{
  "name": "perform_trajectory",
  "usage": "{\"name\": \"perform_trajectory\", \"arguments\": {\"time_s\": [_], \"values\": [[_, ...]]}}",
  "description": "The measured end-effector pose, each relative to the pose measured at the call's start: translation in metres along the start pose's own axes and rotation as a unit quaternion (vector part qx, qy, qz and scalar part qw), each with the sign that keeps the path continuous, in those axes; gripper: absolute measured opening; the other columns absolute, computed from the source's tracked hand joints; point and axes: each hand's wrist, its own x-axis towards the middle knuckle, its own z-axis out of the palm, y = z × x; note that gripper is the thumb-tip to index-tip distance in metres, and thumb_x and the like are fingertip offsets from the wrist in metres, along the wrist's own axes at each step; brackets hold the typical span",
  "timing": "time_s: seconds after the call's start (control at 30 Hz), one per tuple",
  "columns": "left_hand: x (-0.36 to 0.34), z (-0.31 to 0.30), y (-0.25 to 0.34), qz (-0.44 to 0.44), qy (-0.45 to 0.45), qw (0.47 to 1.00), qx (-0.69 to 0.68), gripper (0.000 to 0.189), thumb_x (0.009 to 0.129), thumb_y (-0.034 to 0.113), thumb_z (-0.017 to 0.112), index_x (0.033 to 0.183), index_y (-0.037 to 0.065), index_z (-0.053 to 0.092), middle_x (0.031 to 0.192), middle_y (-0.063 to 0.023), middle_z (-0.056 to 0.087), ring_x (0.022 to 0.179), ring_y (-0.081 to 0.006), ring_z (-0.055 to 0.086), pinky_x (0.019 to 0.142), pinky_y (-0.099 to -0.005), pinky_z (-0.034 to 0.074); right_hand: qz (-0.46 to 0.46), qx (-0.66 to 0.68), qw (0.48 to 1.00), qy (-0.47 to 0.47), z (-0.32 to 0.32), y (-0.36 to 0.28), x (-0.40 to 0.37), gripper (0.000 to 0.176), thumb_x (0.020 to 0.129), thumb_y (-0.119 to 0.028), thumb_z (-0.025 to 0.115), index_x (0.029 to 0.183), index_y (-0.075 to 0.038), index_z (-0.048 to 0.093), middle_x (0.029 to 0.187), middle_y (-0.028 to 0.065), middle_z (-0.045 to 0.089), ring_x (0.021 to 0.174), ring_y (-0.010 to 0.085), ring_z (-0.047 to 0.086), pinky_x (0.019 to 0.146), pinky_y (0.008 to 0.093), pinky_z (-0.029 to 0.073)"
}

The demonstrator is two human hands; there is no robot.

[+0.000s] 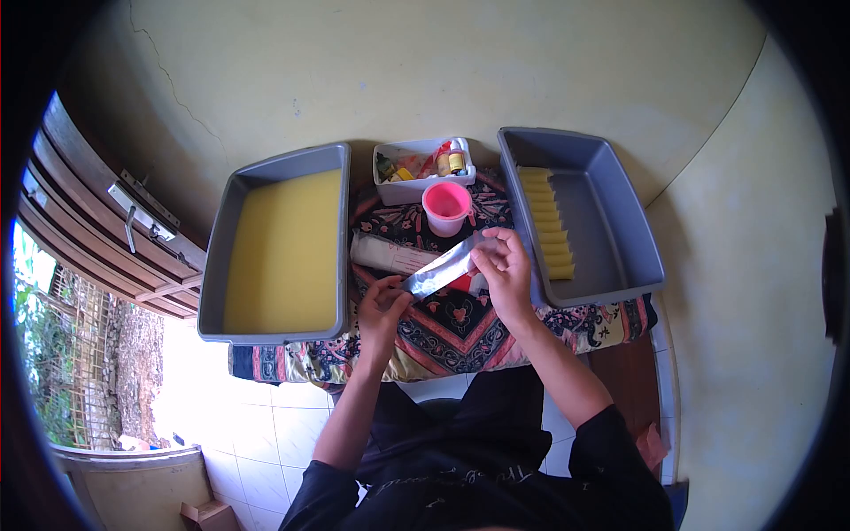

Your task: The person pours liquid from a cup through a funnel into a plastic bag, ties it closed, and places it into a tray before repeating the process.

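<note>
One strip (pixel 443 268), seemingly plastic, between both hands (pixel 381 307) (pixel 505 267).

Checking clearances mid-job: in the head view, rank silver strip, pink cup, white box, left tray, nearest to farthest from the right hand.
From the right hand:
1. Silver strip, held
2. Pink cup, ahead-left
3. White box, behind cup
4. Left tray, far left

No wording is reading clearly before you.
You are wearing a black shirt (pixel 460 500) that is showing pale script lettering (pixel 522 476), too small and blurred for sure reading. A white packet (pixel 376 251) is carrying faint reddish print (pixel 403 260), and a small bottle (pixel 457 150) is bearing a yellowish label (pixel 457 163); neither is giving you a legible word or number.
</note>
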Motion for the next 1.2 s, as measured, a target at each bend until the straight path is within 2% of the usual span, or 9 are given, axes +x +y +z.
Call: {"name": "perform_trajectory", "arguments": {"time_s": [0.1, 0.17, 0.3, 0.47, 0.67, 0.77, 0.87, 0.93, 1.2], "values": [[-0.001, 0.0, 0.002, -0.01, 0.008, 1.0, -0.008, 0.034, 0.088, 0.002, 0.059, 0.121, -0.003, 0.051, 0.091, -0.0074, 0.064, 0.078, -0.0109, 0.061, 0.069, -0.0243, 0.048, -0.02, -0.001, 1.0, 0.01, 0.001, 0.002, 0.002, 0.028, 0.089, 0.002, 0.059, 0.114, 0.001, 0.045, 0.089, 0.0088, 0.061, 0.074, 0.0109, 0.061, 0.067, 0.0241, 0.051], [-0.001, 0.0, 0.001, -0.007, 0.017, 0.996, -0.089, 0.038, 0.088, 0.002, 0.06, 0.123, -0.002, 0.048, 0.09, -0.0071, 0.064, 0.079, -0.0116, 0.061, 0.07, -0.0243, 0.048, -0.035, -0.009, 0.999, 0.019, 0.0, 0.002, 0.003, 0.028, 0.089, 0.002, 0.058, 0.114, 0.001, 0.045, 0.089, 0.0087, 0.061, 0.074, 0.011, 0.061, 0.066, 0.0241, 0.051], [-0.001, -0.004, -0.011, 0.01, 0.038, 0.996, -0.077, 0.04, 0.087, 0.001, 0.062, 0.124, -0.002, 0.047, 0.091, -0.0074, 0.065, 0.079, -0.0125, 0.061, 0.071, -0.0243, 0.048, -0.045, 0.01, 0.998, 0.029, -0.003, 0.0, 0.002, 0.028, 0.089, 0.003, 0.057, 0.115, 0.001, 0.045, 0.088, 0.0089, 0.059, 0.073, 0.012, 0.06, 0.066, 0.0246, 0.051], [-0.003, -0.003, -0.007, 0.003, 0.071, 0.996, -0.045, 0.036, 0.084, 0.0, 0.066, 0.116, -0.001, 0.049, 0.089, -0.0101, 0.067, 0.076, -0.0123, 0.061, 0.07, -0.0238, 0.048, -0.052, 0.008, 0.997, 0.054, -0.005, -0.001, 0.002, 0.033, 0.089, 0.003, 0.057, 0.118, 0.001, 0.043, 0.088, 0.0091, 0.059, 0.073, 0.0127, 0.061, 0.067, 0.026, 0.052], [0.003, -0.014, -0.019, -0.008, 0.049, 0.999, -0.002, 0.028, 0.084, 0.001, 0.067, 0.109, -0.001, 0.053, 0.089, -0.0115, 0.068, 0.077, -0.0128, 0.063, 0.071, -0.0239, 0.049, -0.031, 0.024, 0.997, 0.066, -0.006, -0.009, 0.007, 0.042, 0.089, 0.001, 0.059, 0.126, 0.002, 0.04, 0.091, 0.011, 0.063, 0.076, 0.015, 0.064, 0.071, 0.0282, 0.054], [0.003, -0.013, -0.021, -0.02, 0.047, 0.997, -0.049, 0.021, 0.087, 0.004, 0.064, 0.106, -0.002, 0.058, 0.09, -0.0116, 0.068, 0.08, -0.0138, 0.065, 0.073, -0.0252, 0.052, 0.003, 0.026, 0.998, 0.058, -0.007, -0.014, 0.008, 0.042, 0.09, -0.001, 0.059, 0.128, 0.003, 0.041, 0.094, 0.0137, 0.066, 0.079, 0.0158, 0.065, 0.074, 0.0289, 0.055], [0.0, -0.01, -0.02, -0.05, 0.053, 0.992, -0.099, 0.02, 0.09, 0.008, 0.061, 0.106, -0.004, 0.061, 0.091, -0.0113, 0.068, 0.082, -0.0144, 0.066, 0.075, -0.0264, 0.053, 0.022, 0.041, 0.996, 0.075, -0.007, -0.017, 0.009, 0.033, 0.091, -0.003, 0.059, 0.122, 0.004, 0.05, 0.095, 0.0154, 0.068, 0.079, 0.0156, 0.066, 0.076, 0.029, 0.055], [-0.001, -0.014, -0.023, -0.057, 0.046, 0.994, -0.084, 0.021, 0.091, 0.009, 0.061, 0.106, -0.005, 0.062, 0.09, -0.0108, 0.068, 0.082, -0.0146, 0.066, 0.075, -0.0267, 0.053, 0.041, 0.051, 0.996, 0.065, -0.011, -0.014, 0.01, 0.021, 0.092, -0.005, 0.059, 0.111, 0.005, 0.058, 0.095, 0.0153, 0.068, 0.079, 0.0149, 0.066, 0.075, 0.0281, 0.055], [-0.003, -0.022, -0.026, -0.048, 0.029, 0.998, -0.021, 0.017, 0.09, 0.013, 0.063, 0.097, -0.003, 0.065, 0.089, -0.009, 0.068, 0.08, -0.0147, 0.064, 0.076, -0.0279, 0.051, 0.06, 0.089, 0.992, 0.069, -0.013, -0.016, 0.014, 0.01, 0.09, -0.008, 0.063, 0.095, 0.001, 0.062, 0.089, 0.011, 0.068, 0.078, 0.0156, 0.066, 0.075, 0.0286, 0.054]]}}
